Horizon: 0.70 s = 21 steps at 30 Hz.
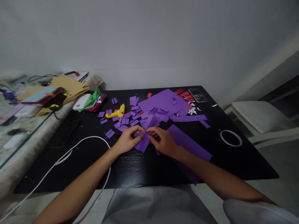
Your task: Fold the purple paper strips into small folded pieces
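Both my hands meet over the middle of a black table, closed on one piece of purple paper (pixel 143 143). My left hand (pixel 128 139) pinches it from the left, the thumb lying on top. From the right, my right hand (pixel 163 141) grips its upper edge between thumb and fingers. Just beyond my fingertips lie many small purple paper pieces (pixel 127 115), some creased. A large purple sheet (pixel 163 101) is behind them, and another purple sheet (pixel 189 141) lies partly under my right forearm.
A yellow glue gun (pixel 116 112) rests left of the scraps. Red paper bits (pixel 184 94), white scraps (pixel 192 109) and a phone (pixel 197 95) lie at the back right. A white ring (pixel 231 138) sits at right. A white cable (pixel 93 137) crosses the left side, near colored paper bundles (pixel 94 101).
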Each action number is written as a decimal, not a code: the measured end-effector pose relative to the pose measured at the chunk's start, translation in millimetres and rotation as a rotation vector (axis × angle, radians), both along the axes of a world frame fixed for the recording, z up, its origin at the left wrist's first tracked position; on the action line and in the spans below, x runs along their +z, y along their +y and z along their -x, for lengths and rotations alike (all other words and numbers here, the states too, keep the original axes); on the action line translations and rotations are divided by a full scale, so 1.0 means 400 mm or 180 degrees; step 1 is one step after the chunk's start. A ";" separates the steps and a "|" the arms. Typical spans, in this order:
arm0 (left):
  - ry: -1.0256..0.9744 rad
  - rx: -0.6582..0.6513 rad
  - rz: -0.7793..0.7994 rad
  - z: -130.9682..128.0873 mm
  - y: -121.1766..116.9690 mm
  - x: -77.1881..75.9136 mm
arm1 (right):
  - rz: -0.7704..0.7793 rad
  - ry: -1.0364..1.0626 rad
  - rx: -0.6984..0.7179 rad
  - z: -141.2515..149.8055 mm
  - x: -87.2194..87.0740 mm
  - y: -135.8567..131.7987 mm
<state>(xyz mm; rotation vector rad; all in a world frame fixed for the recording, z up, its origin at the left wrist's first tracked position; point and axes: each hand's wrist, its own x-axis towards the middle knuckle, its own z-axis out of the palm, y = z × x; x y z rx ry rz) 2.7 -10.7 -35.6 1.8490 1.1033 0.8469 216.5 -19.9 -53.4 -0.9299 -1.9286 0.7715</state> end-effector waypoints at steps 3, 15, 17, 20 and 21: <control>0.0091 0.0013 -0.0246 -0.003 -0.001 -0.001 | -0.0177 -0.0007 -0.0059 0.000 -0.002 0.000; -0.0040 0.0023 -0.0235 -0.003 0.005 -0.021 | 0.0902 0.0990 -0.0366 0.021 0.002 -0.008; -0.0056 0.0113 -0.0191 -0.002 0.006 -0.026 | 0.1160 0.1082 -0.0331 0.025 -0.001 -0.006; -0.0092 0.0220 -0.0167 -0.002 0.005 -0.029 | 0.1661 0.1233 -0.0260 0.030 -0.008 0.000; -0.0075 0.0223 -0.0181 -0.003 0.004 -0.028 | 0.1818 0.1278 -0.0240 0.031 -0.010 0.002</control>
